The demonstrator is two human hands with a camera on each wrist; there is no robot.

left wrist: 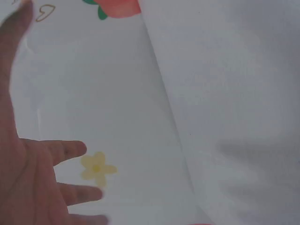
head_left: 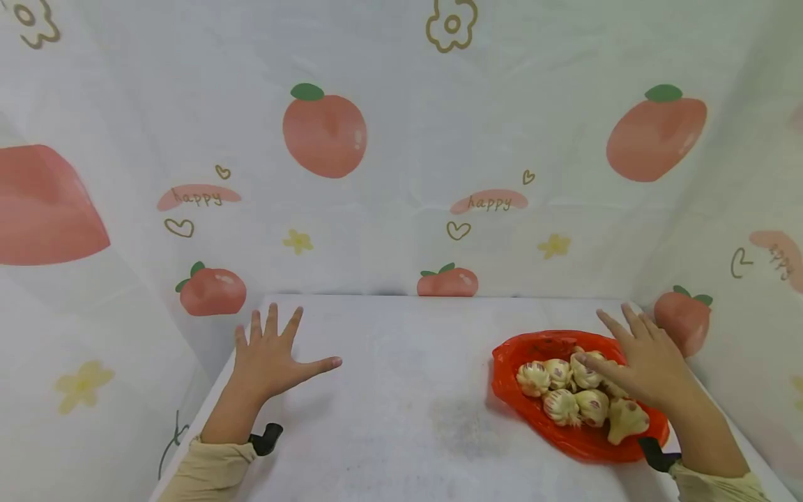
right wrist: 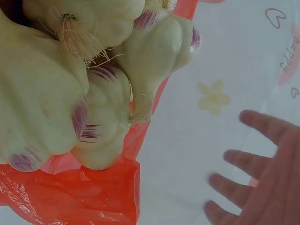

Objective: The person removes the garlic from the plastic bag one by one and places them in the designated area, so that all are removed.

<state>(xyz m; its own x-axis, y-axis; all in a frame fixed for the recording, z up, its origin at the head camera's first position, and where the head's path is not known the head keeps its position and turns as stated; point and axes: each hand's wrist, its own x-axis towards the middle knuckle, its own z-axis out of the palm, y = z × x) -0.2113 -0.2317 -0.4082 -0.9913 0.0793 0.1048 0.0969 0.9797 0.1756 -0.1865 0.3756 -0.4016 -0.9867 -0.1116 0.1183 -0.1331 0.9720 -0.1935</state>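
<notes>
– While your left hand [head_left: 268, 360] and right hand [head_left: 651, 364] hover, splayed wide, what sits in the red bag [head_left: 505, 378]?
– Garlic [head_left: 561, 406], several bulbs, at the table's [head_left: 389, 390] right, partly hidden behind your right hand.

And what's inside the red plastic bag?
Pale, purple-streaked garlic bulbs lie inside the red plastic bag. In the head view, the right hand hides part of them; anything beneath the bulbs is covered.

Creased light beige sleeves [head_left: 207, 475], gathered cuffs [head_left: 231, 452], small black wrist-worn devices [head_left: 268, 439]
</notes>
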